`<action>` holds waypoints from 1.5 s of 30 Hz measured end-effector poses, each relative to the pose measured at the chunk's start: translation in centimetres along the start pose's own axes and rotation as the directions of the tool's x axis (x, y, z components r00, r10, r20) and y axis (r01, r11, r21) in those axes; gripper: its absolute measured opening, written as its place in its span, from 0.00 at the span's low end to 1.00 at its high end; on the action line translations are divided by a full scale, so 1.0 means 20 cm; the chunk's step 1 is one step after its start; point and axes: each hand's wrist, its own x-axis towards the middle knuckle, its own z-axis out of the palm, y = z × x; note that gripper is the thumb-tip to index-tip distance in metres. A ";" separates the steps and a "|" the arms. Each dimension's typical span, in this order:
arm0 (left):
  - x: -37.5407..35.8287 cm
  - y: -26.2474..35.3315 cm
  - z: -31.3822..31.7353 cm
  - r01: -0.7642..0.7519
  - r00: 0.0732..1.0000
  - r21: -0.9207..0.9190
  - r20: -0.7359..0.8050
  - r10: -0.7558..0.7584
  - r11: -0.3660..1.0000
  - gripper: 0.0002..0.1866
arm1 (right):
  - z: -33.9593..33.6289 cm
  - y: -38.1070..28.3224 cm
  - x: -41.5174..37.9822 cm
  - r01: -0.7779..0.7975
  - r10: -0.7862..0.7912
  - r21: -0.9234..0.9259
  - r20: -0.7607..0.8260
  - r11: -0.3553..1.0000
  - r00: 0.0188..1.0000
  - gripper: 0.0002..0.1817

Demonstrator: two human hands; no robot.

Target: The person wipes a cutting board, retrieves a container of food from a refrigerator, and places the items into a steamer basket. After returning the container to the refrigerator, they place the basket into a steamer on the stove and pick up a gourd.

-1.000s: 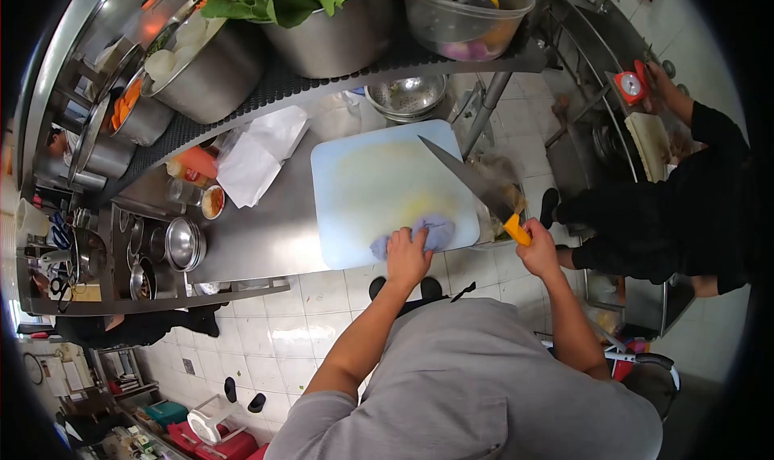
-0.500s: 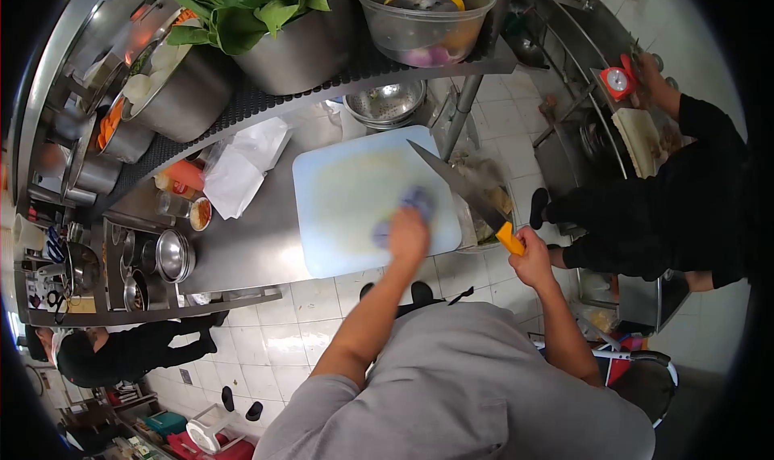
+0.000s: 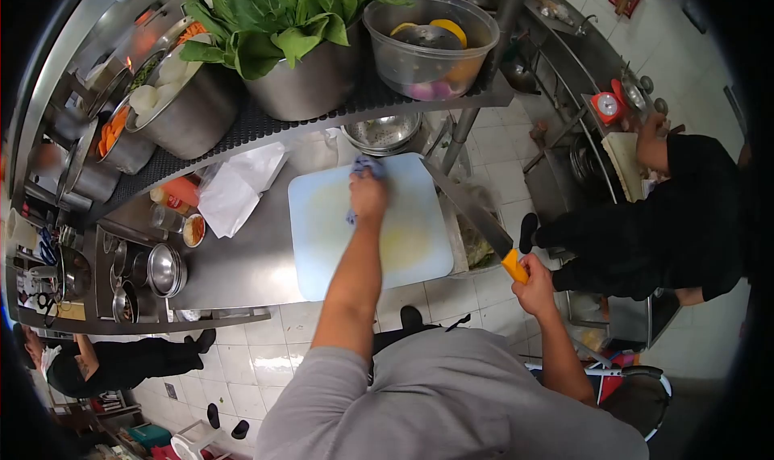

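My left hand (image 3: 368, 195) presses a blue-grey cloth (image 3: 368, 166) onto the far part of a pale cutting board (image 3: 411, 242). Its fingers are closed over the cloth, which sticks out above and below them. Faint yellowish stains mark the board's surface. In my right hand (image 3: 534, 287) I grip the yellow handle of a long kitchen knife (image 3: 477, 216), off to the right of the board. The blade points up and left, its tip near the board's far right corner.
Above the counter (image 3: 234, 266), a shelf bears a pot of leafy greens (image 3: 298, 81) and a clear plastic tub (image 3: 431, 65). White paper (image 3: 238, 190) and stacked metal bowls (image 3: 165, 270) lie left of the board. One person (image 3: 645, 218) stands at the right, another (image 3: 121, 363) at lower left.
My left hand has slid the cloth from the board's near right area to its far side. The knife stays in my right hand, and the whole view has shifted slightly.
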 end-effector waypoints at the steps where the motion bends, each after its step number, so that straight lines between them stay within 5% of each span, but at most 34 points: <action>1: 0.01 0.04 0.08 -0.019 1.000 0.090 0.023 0.017 0.996 0.18 | -0.01 -0.01 0.00 0.007 -0.007 -0.004 -0.003 1.000 1.000 0.16; 5: -0.40 0.28 0.22 -0.397 0.879 0.018 0.293 0.375 0.917 0.13 | -0.01 -0.02 0.00 -0.023 0.023 0.025 0.018 0.999 1.000 0.16; 6: -0.55 0.27 0.21 -0.540 0.812 -0.066 0.223 0.539 0.839 0.14 | -0.01 -0.01 0.01 0.000 0.000 0.031 0.002 1.000 1.000 0.16; 7: -0.66 0.29 0.18 -0.575 0.722 -0.095 0.407 0.559 0.812 0.15 | 0.00 -0.01 0.03 0.012 -0.013 0.038 0.011 0.999 1.000 0.16; 9: -0.84 0.22 0.04 -0.669 0.505 -0.349 0.434 0.746 0.656 0.19 | 0.02 -0.01 0.05 0.026 -0.027 0.039 0.016 0.999 1.000 0.16; 10: -0.85 0.19 -0.06 -0.667 0.518 -0.337 0.431 0.738 0.665 0.19 | 0.03 -0.01 0.07 0.040 -0.041 0.046 0.024 0.998 0.999 0.16; 13: -0.75 -0.08 -0.31 -0.495 0.757 -0.376 0.256 0.601 0.783 0.24 | 0.06 0.00 0.07 0.032 -0.035 0.056 0.049 0.998 0.998 0.16; 16: -0.35 -0.35 -0.58 -0.184 0.974 -0.223 0.089 0.208 0.957 0.24 | 0.08 0.03 0.09 0.062 -0.064 0.038 0.071 0.997 0.995 0.16; 18: -0.07 -0.67 -0.42 -0.098 0.960 -0.049 -0.266 0.081 0.994 0.19 | 0.12 0.13 0.10 0.041 -0.053 0.130 0.093 0.991 0.994 0.16; 19: -0.01 -0.77 -0.34 0.070 0.971 0.060 -0.234 -0.054 0.996 0.15 | 0.16 0.20 0.13 -0.026 -0.001 0.196 0.137 0.980 0.991 0.16; 20: 0.08 -0.93 -0.02 0.154 0.898 0.045 -0.423 -0.121 0.987 0.14 | 0.19 0.21 0.14 -0.064 0.024 0.251 0.157 0.966 0.987 0.16; 21: -0.05 -0.79 -0.04 0.112 0.904 0.094 -0.423 -0.063 0.989 0.14 | 0.19 0.18 0.15 0.091 -0.102 0.089 0.124 0.992 0.987 0.15; 22: -0.14 -0.58 -0.05 0.170 0.908 -0.070 -0.378 -0.184 0.983 0.14 | 0.22 0.20 0.17 -0.014 -0.008 0.139 0.158 0.990 0.987 0.15; 23: -0.27 -0.40 -0.01 0.091 0.987 0.002 -0.133 -0.090 0.996 0.12 | 0.23 0.15 0.19 0.028 -0.057 0.152 0.193 0.988 0.980 0.15; 24: -0.42 -0.27 0.05 -0.154 0.985 -0.076 -0.087 0.148 0.985 0.12 | 0.23 0.09 0.19 0.041 -0.086 0.216 0.200 0.975 0.976 0.16; 25: -0.55 -0.17 0.17 -0.345 0.938 -0.139 -0.062 0.340 0.928 0.12 | 0.24 0.08 0.19 0.048 -0.107 0.281 0.199 0.959 0.974 0.16; 26: -0.72 -0.04 0.04 -0.316 0.938 -0.274 0.053 0.342 0.908 0.12 | 0.26 0.10 0.21 0.066 -0.131 0.289 0.211 0.955 0.969 0.16; 28: -0.91 -0.06 0.08 -0.534 0.777 -0.250 0.230 0.586 0.807 0.13 | 0.29 0.14 0.27 0.105 -0.194 0.356 0.222 0.928 0.955 0.16; 32: -0.99 -0.29 -0.45 -0.480 0.831 -0.144 0.241 0.501 0.866 0.16 | 0.32 0.07 0.29 0.132 -0.197 0.246 0.259 0.960 0.946 0.17; 34: -1.02 -0.47 -0.47 -0.037 0.980 0.025 0.198 0.032 0.999 0.18 | 0.42 0.13 0.31 0.127 -0.223 0.321 0.284 0.939 0.933 0.17; 35: -1.05 -0.50 -0.50 -0.016 0.985 0.032 0.170 0.010 0.999 0.18 | 0.49 0.16 0.33 0.102 -0.230 0.390 0.295 0.915 0.927 0.16; 36: -1.10 -0.52 -0.50 -0.107 0.934 -0.043 0.339 0.115 0.993 0.19 | 0.56 0.17 0.35 0.285 -0.411 0.411 0.262 0.866 0.873 0.17; 37: -1.13 -0.54 -0.52 -0.184 0.843 -0.129 0.488 0.224 0.974 0.21 | 0.62 0.17 0.38 0.306 -0.442 0.426 0.266 0.851 0.857 0.17; 38: -1.14 -0.56 -0.55 -0.170 0.859 -0.118 0.468 0.206 0.978 0.21 | 0.65 0.07 0.33 0.154 -0.349 0.451 0.389 0.879 0.853 0.17; 39: -1.16 -0.54 -0.58 0.100 0.867 -0.461 0.475 0.150 0.882 0.23 | 0.66 -0.03 0.27 -0.001 -0.253 0.443 0.512 0.896 0.821 0.17; 40: -1.17 -0.53 -0.62 0.331 0.865 -0.720 0.490 0.109 0.611 0.25 | 0.72 -0.13 0.24 0.018 -0.280 0.452 0.519 0.892 0.808 0.17; 41: -1.18 -0.49 -0.65 0.327 0.875 -0.721 0.475 0.092 0.610 0.25 | 0.78 -0.21 0.20 0.074 -0.318 0.422 0.544 0.904 0.777 0.17; 43: -1.19 -0.34 -0.68 0.159 0.977 -0.987 0.152 -0.149 0.038 0.29 | 0.95 -0.30 0.16 0.281 -0.452 0.364 0.576 0.888 0.681 0.17; 45: -1.15 -0.30 -0.68 0.113 0.970 -0.991 0.093 -0.224 0.078 0.28 | 1.04 -0.45 0.10 0.434 -0.551 0.344 0.587 0.833 0.593 0.17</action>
